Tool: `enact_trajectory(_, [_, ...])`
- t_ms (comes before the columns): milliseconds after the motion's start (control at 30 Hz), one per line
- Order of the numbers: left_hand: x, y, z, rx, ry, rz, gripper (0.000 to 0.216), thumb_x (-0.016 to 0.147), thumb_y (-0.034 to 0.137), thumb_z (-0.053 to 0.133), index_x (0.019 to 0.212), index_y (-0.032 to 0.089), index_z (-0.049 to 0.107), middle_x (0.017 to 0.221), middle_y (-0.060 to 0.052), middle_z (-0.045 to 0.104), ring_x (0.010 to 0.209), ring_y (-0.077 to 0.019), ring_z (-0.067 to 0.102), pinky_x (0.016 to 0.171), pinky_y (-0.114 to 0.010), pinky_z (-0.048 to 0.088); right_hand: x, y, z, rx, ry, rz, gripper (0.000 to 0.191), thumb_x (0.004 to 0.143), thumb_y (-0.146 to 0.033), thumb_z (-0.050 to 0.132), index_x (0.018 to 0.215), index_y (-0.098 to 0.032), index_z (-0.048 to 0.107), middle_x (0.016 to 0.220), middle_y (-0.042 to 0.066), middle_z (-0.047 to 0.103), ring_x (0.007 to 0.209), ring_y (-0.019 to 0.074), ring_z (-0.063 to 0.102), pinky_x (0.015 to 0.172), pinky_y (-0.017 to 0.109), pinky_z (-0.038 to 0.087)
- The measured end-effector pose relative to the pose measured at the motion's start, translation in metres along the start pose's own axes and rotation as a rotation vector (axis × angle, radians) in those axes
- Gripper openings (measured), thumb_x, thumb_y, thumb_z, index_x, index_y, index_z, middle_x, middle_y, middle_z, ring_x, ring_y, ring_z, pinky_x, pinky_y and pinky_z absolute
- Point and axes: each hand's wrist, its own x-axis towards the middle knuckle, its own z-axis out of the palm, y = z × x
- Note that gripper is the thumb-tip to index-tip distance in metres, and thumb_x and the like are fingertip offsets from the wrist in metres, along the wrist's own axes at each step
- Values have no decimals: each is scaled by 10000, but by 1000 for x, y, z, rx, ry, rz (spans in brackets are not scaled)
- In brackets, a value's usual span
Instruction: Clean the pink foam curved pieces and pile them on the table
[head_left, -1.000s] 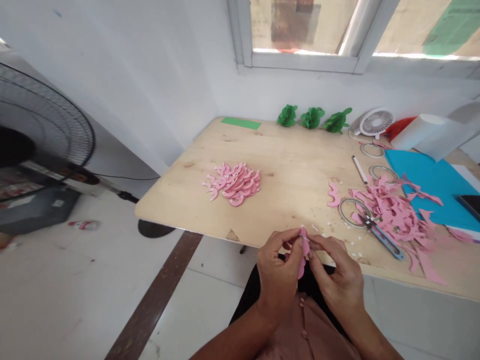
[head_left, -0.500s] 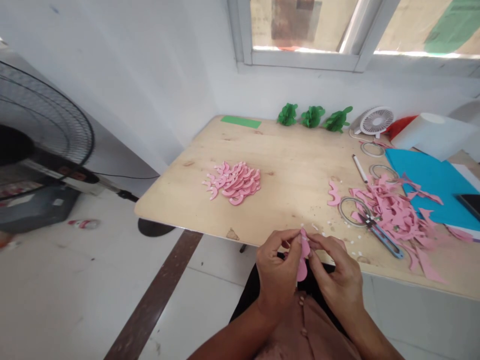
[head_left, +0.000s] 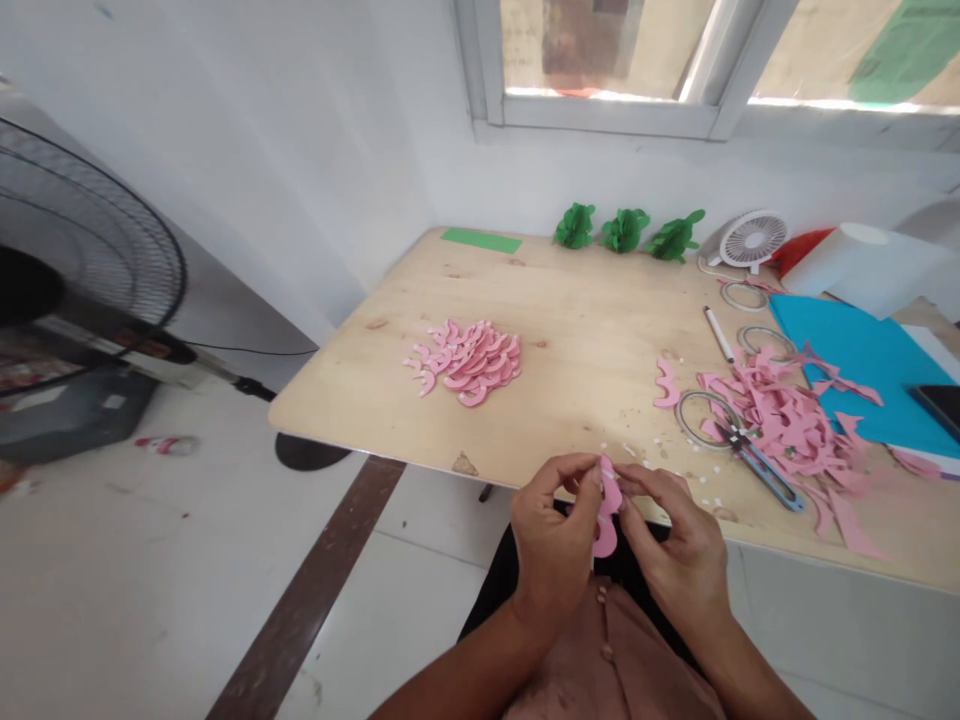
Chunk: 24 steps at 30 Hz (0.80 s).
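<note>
My left hand (head_left: 555,535) and my right hand (head_left: 675,545) meet just below the near edge of the wooden table (head_left: 585,340). Both pinch one small curved pink foam piece (head_left: 606,510) between thumbs and fingertips, held upright between them. A heap of finished pink curved pieces (head_left: 469,360) lies on the table to the left. Pink foam offcuts (head_left: 787,425) are piled to the right, with small scissors (head_left: 754,465) lying at their near edge.
Three green paper shapes (head_left: 626,232), a green strip (head_left: 480,240) and a small white fan (head_left: 750,240) line the far edge. A blue sheet (head_left: 855,365), white roll (head_left: 862,265), pen (head_left: 718,335) and tape rings sit at right. A big standing fan (head_left: 82,270) is left.
The pink piece has turned slightly in my fingers, showing more of its lower curve. My hands stay in the same place.
</note>
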Motion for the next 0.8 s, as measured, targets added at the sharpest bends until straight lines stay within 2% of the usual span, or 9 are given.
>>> enact_trajectory(133, [-1, -1, 0, -42, 15, -29, 156, 754, 243, 630, 876, 165, 687, 733, -29, 689, 654, -138, 624, 621, -235, 524, -2, 0, 0, 48, -1, 51, 184, 842, -228, 560, 1003, -247, 647, 890, 35, 716, 838, 215, 659, 756, 357, 491])
enact_trajectory(267, [-4, 1, -2, -121, -36, -159, 256, 775, 306, 616, 987, 171, 663, 761, -36, 688, 604, -131, 616, 457, -187, 488, -5, 4, 1, 166, -3, 182, 209, 823, -214, 581, 1022, -248, 637, 933, 37, 699, 859, 197, 657, 771, 333, 509])
enact_trajectory(333, [-4, 2, -3, -164, -64, -203, 278, 774, 313, 621, 1003, 160, 659, 756, -41, 681, 601, -131, 614, 444, -179, 479, -7, 5, 2, 215, 0, 219, 224, 813, -208, 590, 1029, -251, 632, 918, 31, 693, 851, 190, 657, 774, 326, 514])
enact_trajectory(467, [1, 3, -8, -257, -141, -262, 262, 750, 289, 650, 965, 140, 673, 715, -40, 676, 624, -130, 619, 532, -192, 497, -7, 7, 4, 257, 4, 244, 221, 807, -221, 605, 1023, -262, 633, 879, 18, 692, 870, 191, 648, 785, 326, 512])
enact_trajectory(567, [7, 4, -9, -308, -191, -347, 225, 721, 284, 670, 882, 129, 697, 709, -48, 690, 593, -120, 607, 512, -186, 476, -7, 7, 4, 263, -7, 251, 215, 809, -230, 609, 1019, -268, 636, 880, 16, 691, 854, 187, 648, 775, 325, 513])
enact_trajectory(800, [12, 7, -9, -348, -183, -458, 117, 634, 228, 709, 678, 120, 696, 598, -23, 670, 523, -98, 571, 501, -178, 439, -8, 7, 4, 258, -45, 256, 232, 814, -217, 601, 1033, -287, 632, 920, 9, 689, 886, 184, 636, 801, 330, 494])
